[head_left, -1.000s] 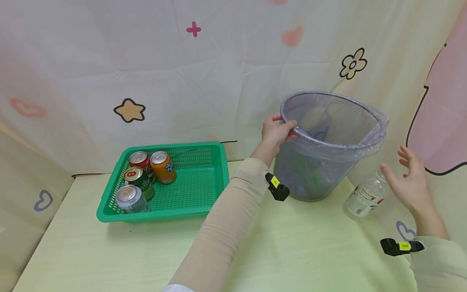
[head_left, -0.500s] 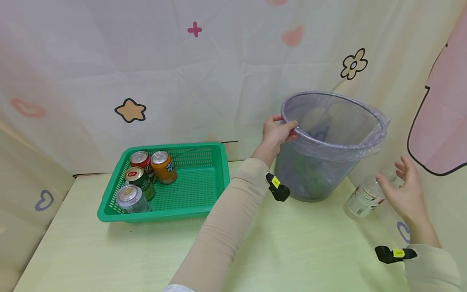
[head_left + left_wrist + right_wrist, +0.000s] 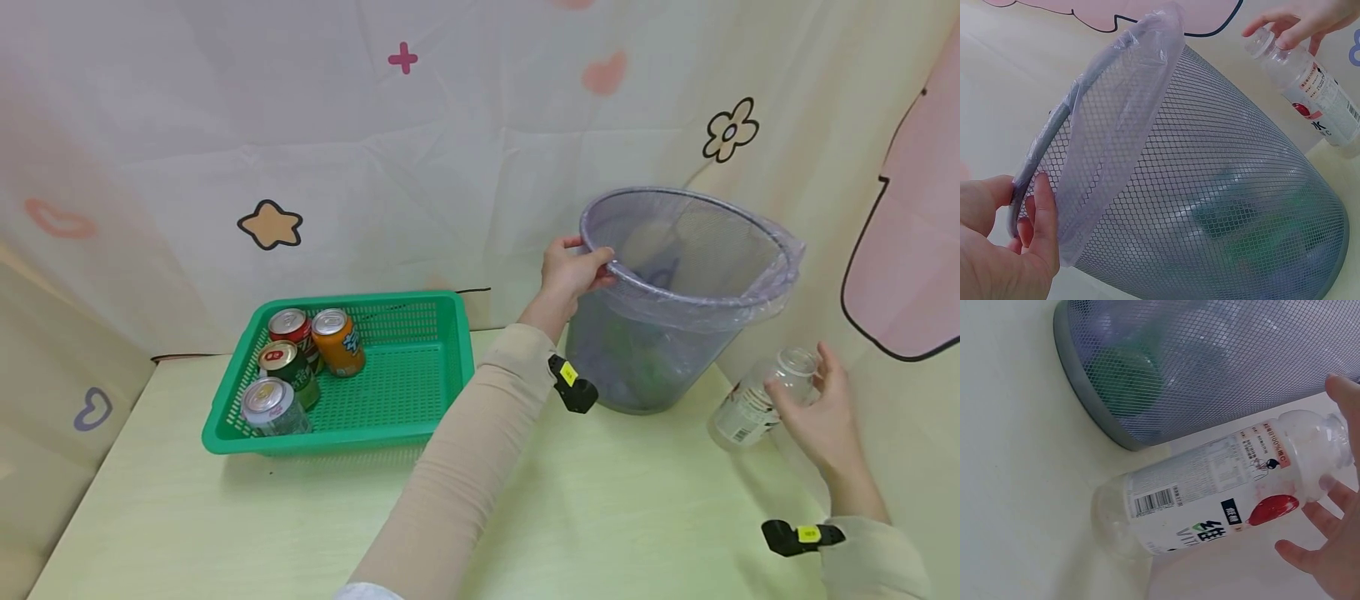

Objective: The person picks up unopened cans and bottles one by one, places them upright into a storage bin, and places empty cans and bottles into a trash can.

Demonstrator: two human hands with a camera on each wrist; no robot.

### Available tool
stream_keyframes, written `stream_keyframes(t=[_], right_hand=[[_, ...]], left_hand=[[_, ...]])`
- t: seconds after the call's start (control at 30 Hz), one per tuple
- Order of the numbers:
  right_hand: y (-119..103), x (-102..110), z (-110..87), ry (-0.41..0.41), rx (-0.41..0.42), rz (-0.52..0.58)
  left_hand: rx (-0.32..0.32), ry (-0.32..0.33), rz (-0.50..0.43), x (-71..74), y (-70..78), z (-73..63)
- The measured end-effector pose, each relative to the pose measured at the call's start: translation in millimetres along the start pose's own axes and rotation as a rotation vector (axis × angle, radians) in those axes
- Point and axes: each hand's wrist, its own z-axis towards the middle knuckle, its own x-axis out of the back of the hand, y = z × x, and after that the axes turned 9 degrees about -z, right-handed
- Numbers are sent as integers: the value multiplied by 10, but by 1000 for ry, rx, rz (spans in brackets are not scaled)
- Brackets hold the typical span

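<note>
My left hand (image 3: 567,271) pinches the near-left rim of a mesh wastebasket (image 3: 637,358), thumb on one side and fingers on the other. A thin translucent bag (image 3: 1110,137) lines the wastebasket and folds over its rim. To the right of it stands a clear plastic bottle (image 3: 742,412) with a white label and no cap. My right hand (image 3: 821,417) is at the bottle's neck, thumb and fingers spread to either side of it. In the right wrist view the fingers (image 3: 1325,519) look loosely spread beside the bottle's shoulder; whether they touch it I cannot tell.
A green plastic basket (image 3: 461,350) sits on the table at the left, with several drink cans (image 3: 339,342) in its left part. Blurred green items (image 3: 1125,378) show through the wastebasket's mesh. A patterned curtain (image 3: 420,183) hangs behind and at the sides.
My right hand has come down and left, from above and beside the bottle to its neck. My left hand keeps its hold on the rim, and the wastebasket has stayed put.
</note>
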Motion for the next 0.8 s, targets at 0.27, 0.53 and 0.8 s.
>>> stream_keyframes(t=[0.27, 0.53, 0.8], right_hand=[[112, -82, -71, 13, -17, 32], [217, -188, -134, 43, -66, 34], [308, -271, -170, 35, -103, 37]], left_hand=[[5, 1, 17, -7, 3, -12], [3, 0, 17, -3, 13, -28], [7, 4, 17, 3, 28, -40]])
